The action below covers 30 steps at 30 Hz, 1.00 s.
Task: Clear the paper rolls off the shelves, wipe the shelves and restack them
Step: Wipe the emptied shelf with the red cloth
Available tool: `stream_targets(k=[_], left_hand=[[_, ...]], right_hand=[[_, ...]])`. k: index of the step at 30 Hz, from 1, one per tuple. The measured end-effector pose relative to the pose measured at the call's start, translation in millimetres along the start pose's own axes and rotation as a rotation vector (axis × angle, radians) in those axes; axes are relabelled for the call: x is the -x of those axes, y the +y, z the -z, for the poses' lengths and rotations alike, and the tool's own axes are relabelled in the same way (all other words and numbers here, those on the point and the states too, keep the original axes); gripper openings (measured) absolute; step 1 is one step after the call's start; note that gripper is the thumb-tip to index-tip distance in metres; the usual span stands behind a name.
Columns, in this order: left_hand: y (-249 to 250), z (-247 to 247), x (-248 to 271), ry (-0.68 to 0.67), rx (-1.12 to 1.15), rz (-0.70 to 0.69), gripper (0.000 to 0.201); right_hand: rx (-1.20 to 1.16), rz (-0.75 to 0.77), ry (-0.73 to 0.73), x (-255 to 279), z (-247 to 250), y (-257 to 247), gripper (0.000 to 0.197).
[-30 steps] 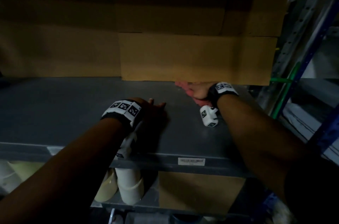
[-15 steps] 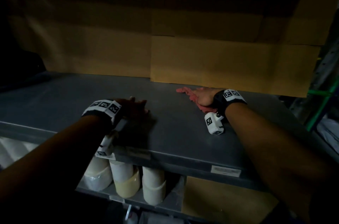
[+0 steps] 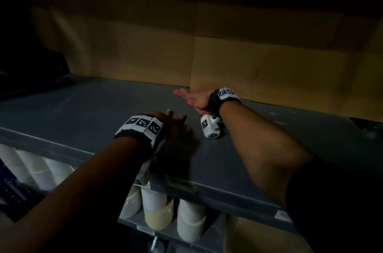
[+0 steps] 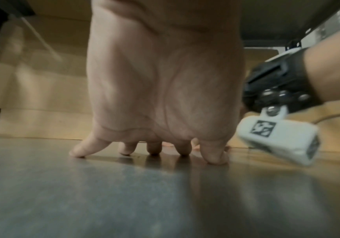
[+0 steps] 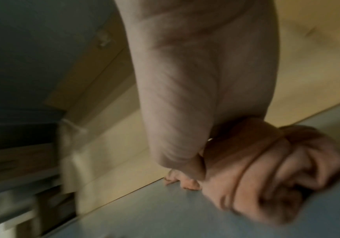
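My right hand [image 3: 200, 97] [image 5: 195, 80] lies palm down on a bunched pink cloth [image 3: 180, 93] [image 5: 266, 169] and presses it onto the bare grey shelf [image 3: 93, 112] close to the back. Its fingers are mostly hidden; the right wrist view is blurred. Near the front edge my left hand [image 3: 174, 123] [image 4: 161, 90] rests on spread fingertips [image 4: 77, 153] and holds nothing. Several white and cream paper rolls [image 3: 155, 201] stand on the shelf below.
Brown cardboard [image 3: 259, 70] lines the back of the shelf, right behind the cloth. A dark object [image 3: 41, 66] sits at the far left end. More rolls [image 3: 31, 167] show lower left, and a cardboard box [image 3: 259, 236] lower right.
My right hand has slid the cloth leftward along the back of the shelf. My left hand has stayed planted near the front edge. My view has turned to the left.
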<state>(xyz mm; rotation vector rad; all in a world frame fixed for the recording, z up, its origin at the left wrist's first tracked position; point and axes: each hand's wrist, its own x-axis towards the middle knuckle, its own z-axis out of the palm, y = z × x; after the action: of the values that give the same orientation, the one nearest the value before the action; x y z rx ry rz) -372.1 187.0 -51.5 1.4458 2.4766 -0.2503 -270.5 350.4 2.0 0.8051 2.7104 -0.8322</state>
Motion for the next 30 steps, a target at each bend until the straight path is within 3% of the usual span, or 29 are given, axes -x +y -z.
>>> stream_targets(k=[2, 5, 7, 10, 13, 16, 18, 20, 22, 24, 28, 30], left_hand=[[0.1, 0.0, 1.6, 0.025, 0.013, 0.013, 0.086], [-4.0, -2.6, -13.4, -0.053, 0.003, -0.069, 0.107], [-10.8, -4.1, -28.4, -0.111, -0.050, -0.131, 0.124], [-4.6, 8.2, 7.6, -0.096, -0.035, -0.102, 0.106], [0.9, 15.8, 35.8, -0.008, -0.109, -0.111, 0.104], [3.2, 16.2, 37.2, -0.027, -0.076, -0.093, 0.091], [2.1, 16.0, 28.8, -0.041, -0.061, -0.105, 0.084], [0.3, 17.3, 31.2, -0.041, -0.041, -0.097, 0.080], [-0.8, 21.9, 46.7, -0.035, -0.022, -0.096, 0.074], [-2.5, 24.3, 59.5, 0.009, -0.014, -0.102, 0.084], [-2.0, 25.3, 73.1, 0.064, 0.041, -0.113, 0.082], [-2.6, 23.0, 68.8, 0.069, -0.001, -0.112, 0.087]], right_hand=[[0.081, -0.002, 0.042, 4.2, -0.1, -6.6, 0.053], [0.078, -0.012, 0.047, 29.5, 4.4, 12.6, 0.098], [0.070, -0.066, 0.054, 59.5, 9.7, 40.1, 0.100], [-0.054, -0.232, 0.235, 106.7, 20.9, 100.0, 0.091], [-0.005, -0.412, 0.314, 133.2, 26.9, 152.6, 0.103], [-0.120, -0.419, 0.319, 159.6, 18.4, 130.5, 0.061], [-0.015, -0.371, 0.296, 157.8, 6.1, 95.7, 0.047], [0.048, -0.260, 0.246, 144.6, -10.8, 56.9, 0.052], [0.110, -0.144, 0.129, 134.2, -30.9, 20.6, 0.046], [0.112, -0.138, 0.090, 136.7, -39.9, -5.6, 0.063], [0.037, -0.147, 0.088, 180.6, -41.3, 18.2, 0.089], [-0.126, -0.284, 0.152, 210.7, -37.8, 54.2, 0.089]])
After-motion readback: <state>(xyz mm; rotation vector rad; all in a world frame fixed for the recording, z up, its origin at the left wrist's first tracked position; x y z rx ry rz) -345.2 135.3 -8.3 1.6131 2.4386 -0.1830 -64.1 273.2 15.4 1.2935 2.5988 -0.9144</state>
